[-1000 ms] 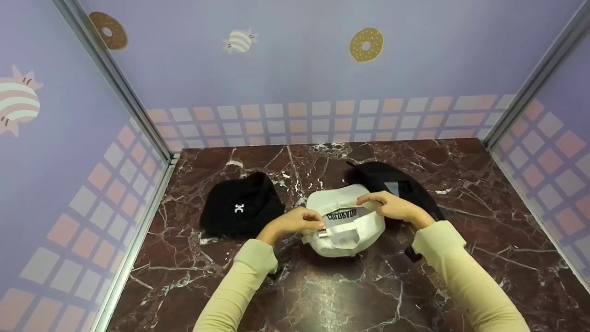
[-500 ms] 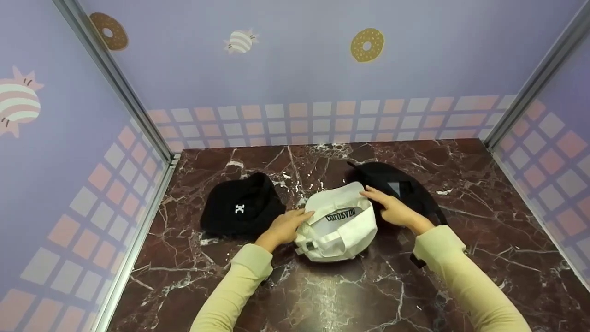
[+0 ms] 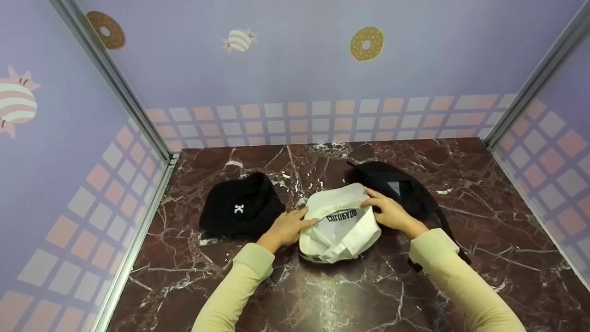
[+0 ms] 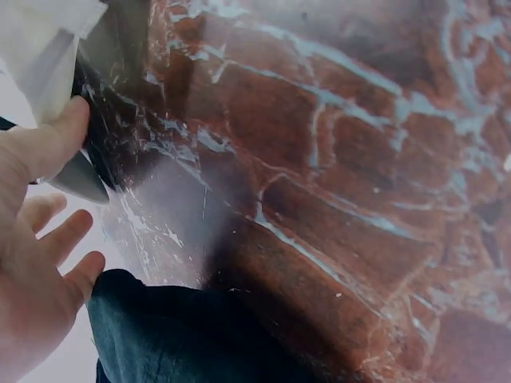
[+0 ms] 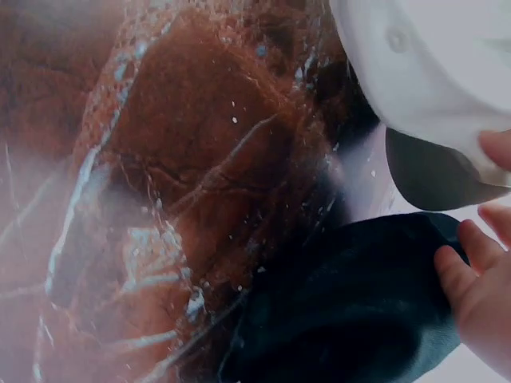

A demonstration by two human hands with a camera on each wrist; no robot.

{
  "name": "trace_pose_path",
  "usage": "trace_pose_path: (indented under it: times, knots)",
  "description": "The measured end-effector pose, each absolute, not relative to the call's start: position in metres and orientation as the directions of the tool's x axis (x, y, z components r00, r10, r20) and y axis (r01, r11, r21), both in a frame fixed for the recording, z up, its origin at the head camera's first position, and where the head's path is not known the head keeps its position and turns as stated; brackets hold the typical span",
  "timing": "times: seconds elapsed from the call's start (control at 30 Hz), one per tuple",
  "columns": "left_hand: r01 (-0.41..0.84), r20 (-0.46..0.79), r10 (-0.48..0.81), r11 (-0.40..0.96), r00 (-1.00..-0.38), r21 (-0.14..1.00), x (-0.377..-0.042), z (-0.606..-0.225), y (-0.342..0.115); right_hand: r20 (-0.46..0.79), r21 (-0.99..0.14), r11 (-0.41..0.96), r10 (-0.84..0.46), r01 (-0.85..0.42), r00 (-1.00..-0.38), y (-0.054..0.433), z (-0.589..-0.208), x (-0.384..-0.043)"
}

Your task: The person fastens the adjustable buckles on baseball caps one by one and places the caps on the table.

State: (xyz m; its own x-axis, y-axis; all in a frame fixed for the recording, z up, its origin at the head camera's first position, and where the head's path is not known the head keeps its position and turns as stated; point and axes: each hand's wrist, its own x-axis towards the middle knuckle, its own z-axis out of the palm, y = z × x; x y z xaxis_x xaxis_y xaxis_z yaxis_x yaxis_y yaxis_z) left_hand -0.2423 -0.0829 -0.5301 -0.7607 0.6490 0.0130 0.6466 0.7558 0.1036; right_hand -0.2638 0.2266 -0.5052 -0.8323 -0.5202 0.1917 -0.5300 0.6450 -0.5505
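A white cap [image 3: 335, 198] sits crown down on the dark marbled tabletop [image 3: 350, 299], its hollow facing up. "COLORADO" lettering shows upside down inside, and its brim points away from me. My left hand [image 3: 286, 228] holds its left edge near the brim, thumb over the rim. On the right edge, my right hand [image 3: 389, 210] grips the same way, thumb inside. The left wrist view shows the left thumb against the cap [image 4: 40, 64], the other fingers around the brim's edge. Part of the right hand [image 5: 487, 279] is cut off in its wrist view.
A black cap [image 3: 226, 203] with a small white emblem lies close to the left hand. Another black cap [image 3: 382, 175] lies behind and beside the right hand, partly covered by it. Patterned lilac walls [image 3: 295, 69] enclose the tabletop on the back and both sides.
Both hands have moved from the back strap and inside of the white cap to its two sides by the brim. The cap has turned slightly, its strap end now lower.
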Motion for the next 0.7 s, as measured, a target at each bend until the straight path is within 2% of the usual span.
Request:
trace_pose_path:
  times: [0.13,0.3,0.5,0.7]
  knots:
    - [0.63,-0.004,0.647,0.744,-0.763,0.222,-0.245,-0.526,-0.083,0.18,-0.657,0.585,-0.491,-0.476,-0.852,0.228,-0.506,-0.263]
    - [0.549,-0.028,0.631,0.695,-0.775,0.465,-0.25,-0.522,-0.084,0.15,-0.781,0.49,-0.454,-0.386,-0.879,0.229,-0.506,-0.263]
    - [0.449,0.072,0.607,0.497,-0.791,0.742,-0.248,-0.51,-0.083,0.094,-0.927,0.288,-0.445,-0.241,-0.891,0.231,-0.503,-0.263]
    - [0.276,0.072,0.524,0.323,-0.849,0.905,-0.236,-0.472,-0.081,0.017,-0.997,0.057,-0.373,-0.041,-0.928,0.232,-0.487,-0.258]
